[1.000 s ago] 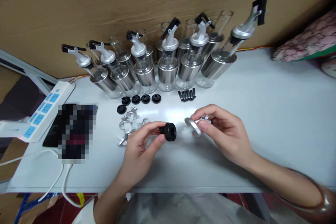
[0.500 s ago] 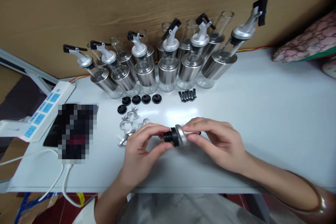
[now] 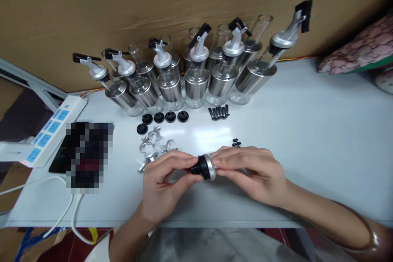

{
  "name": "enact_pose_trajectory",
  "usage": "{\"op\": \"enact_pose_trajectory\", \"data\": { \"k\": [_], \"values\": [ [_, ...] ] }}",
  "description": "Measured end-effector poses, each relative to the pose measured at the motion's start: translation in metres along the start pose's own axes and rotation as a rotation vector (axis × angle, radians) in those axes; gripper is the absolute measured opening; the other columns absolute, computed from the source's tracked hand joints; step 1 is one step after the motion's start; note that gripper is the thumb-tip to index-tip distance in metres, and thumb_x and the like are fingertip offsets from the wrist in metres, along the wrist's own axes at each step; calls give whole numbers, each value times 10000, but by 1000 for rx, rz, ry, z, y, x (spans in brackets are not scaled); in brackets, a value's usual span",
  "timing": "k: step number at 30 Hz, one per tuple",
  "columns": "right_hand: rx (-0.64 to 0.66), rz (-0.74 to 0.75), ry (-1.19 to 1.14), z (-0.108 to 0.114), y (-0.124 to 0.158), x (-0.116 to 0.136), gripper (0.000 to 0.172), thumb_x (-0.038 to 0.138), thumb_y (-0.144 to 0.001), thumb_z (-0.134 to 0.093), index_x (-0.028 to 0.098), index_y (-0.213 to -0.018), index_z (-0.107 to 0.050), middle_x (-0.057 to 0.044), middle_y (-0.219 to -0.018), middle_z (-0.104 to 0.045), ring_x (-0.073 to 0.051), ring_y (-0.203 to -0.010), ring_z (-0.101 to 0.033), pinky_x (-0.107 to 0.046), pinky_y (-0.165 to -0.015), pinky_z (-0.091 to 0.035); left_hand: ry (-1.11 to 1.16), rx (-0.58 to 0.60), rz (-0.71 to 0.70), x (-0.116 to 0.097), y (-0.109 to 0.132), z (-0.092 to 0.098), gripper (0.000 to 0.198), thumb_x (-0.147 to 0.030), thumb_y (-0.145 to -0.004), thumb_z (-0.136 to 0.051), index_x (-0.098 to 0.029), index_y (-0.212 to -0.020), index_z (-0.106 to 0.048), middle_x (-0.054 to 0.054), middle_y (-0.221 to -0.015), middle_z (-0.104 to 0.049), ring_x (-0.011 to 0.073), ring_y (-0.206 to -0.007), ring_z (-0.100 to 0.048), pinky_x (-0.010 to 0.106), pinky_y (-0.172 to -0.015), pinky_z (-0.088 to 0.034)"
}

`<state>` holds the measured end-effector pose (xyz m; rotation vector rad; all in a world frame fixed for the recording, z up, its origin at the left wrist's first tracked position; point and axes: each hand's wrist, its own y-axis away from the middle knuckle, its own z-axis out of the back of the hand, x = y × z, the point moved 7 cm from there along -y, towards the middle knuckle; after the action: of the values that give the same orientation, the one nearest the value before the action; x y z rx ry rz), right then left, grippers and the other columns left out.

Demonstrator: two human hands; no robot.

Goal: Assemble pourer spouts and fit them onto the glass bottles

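Near the table's front edge, my left hand pinches a black ribbed stopper between thumb and fingers. My right hand grips the silver pourer top, whose round rim sits against the stopper; its spout is hidden by my fingers. Left of the hands lie several silver pourer tops. Behind them are several black stoppers. A row of small black levers lies farther right, and several tiny black pieces are just beyond my right hand.
Several glass bottles with metal sleeves stand along the cardboard wall, the front ones with pourers fitted. At the left are a white power strip, a dark device and a white cable. A patterned cloth item lies at the right.
The silver top and the black stopper now sit closer together and more in line. My right hand has dropped slightly, uncovering the tiny black pieces behind it.
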<state>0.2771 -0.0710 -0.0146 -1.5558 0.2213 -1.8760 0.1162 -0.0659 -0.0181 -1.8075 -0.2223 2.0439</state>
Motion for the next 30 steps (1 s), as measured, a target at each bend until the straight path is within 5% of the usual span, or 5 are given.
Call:
{"op": "enact_pose_trajectory", "data": {
  "k": [14, 20, 23, 27, 30],
  "values": [
    [-87, -130, -28, 2, 3, -4, 222, 69, -784, -670, 193, -967, -659, -28, -863, -750, -124, -758, -713, -173, -689, -566, -69, 51, -117, -11, 2, -7, 239, -100, -736, -733, -186, -954, -686, 38, -847, -695, 117, -749, -665, 193, -669, -563],
    [-43, -454, -345, -8, 4, -20, 86, 192, -858, -611, 187, -942, -628, -18, -761, -733, -115, -694, -700, -199, -650, -558, -141, 30, -74, -6, 5, -6, 276, -158, -783, -697, -202, -1052, -659, 50, -871, -672, 134, -748, -634, 223, -664, -545],
    [26, -562, -463, -17, 7, -26, 159, 321, -903, -548, 177, -967, -572, -2, -646, -679, -120, -613, -669, -224, -592, -533, -182, 45, -89, -5, 7, -5, 361, -142, -809, -654, -218, -1160, -611, 59, -961, -652, 150, -841, -621, 245, -748, -526],
    [103, -642, -311, -19, 10, -35, 229, 375, -916, -497, 175, -987, -584, 87, -472, -454, -58, -353, -421, -172, -373, -334, -204, 47, -111, -6, 6, -5, 365, -92, -822, -619, -219, -1163, -595, 36, -945, -622, 127, -855, -591, 222, -770, -497],
    [69, -511, -19, -9, 5, -32, 187, 297, -890, -535, 191, -1025, -609, 61, -551, -474, -71, -444, -441, -187, -433, -360, -232, 50, -108, -6, 3, -6, 313, -118, -824, -640, -209, -1121, -603, 16, -897, -610, 111, -825, -574, 203, -753, -481]
  ]
}}
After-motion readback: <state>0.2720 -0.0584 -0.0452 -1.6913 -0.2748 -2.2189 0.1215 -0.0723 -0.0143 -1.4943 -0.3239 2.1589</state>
